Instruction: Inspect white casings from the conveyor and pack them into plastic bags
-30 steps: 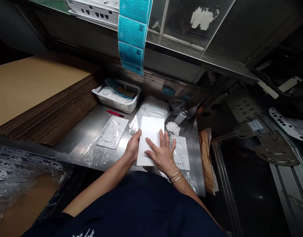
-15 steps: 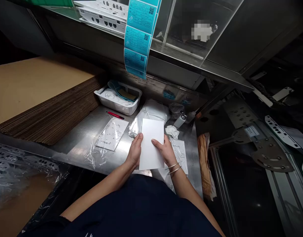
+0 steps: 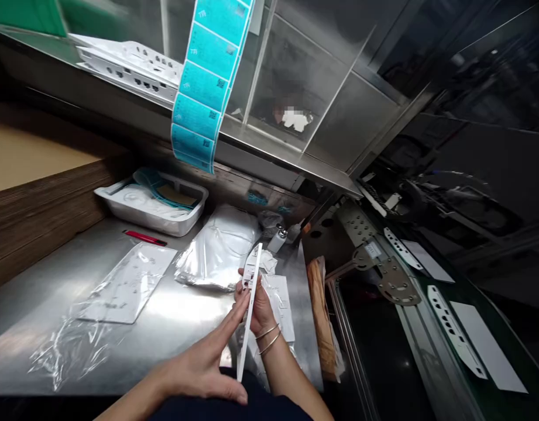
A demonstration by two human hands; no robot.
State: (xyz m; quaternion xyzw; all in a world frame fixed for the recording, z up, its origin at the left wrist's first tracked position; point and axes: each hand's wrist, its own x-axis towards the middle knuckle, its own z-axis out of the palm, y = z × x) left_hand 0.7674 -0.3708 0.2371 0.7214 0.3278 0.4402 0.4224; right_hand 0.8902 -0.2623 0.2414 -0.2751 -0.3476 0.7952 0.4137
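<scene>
The left hand (image 3: pixel 194 371) and right hand (image 3: pixel 257 307) close around a thin white board (image 3: pixel 250 310), holding it upright on edge above the steel desk (image 3: pixel 45 292). Just beyond the hands lies a clear plastic bag (image 3: pixel 219 248) with whitish contents, and to its left a plastic-sleeved white sheet (image 3: pixel 129 283). Farther back, a white plastic tray (image 3: pixel 150 219) holds teal strips, a brown card and white pieces; a red marker (image 3: pixel 144 238) lies just before it. A strip of teal labels (image 3: pixel 203 88) hangs beyond.

A plastic tray (image 3: pixel 150 225) sits behind a wrapped plate (image 3: pixel 129 283) on a steel bench (image 3: pixel 41 292)
</scene>
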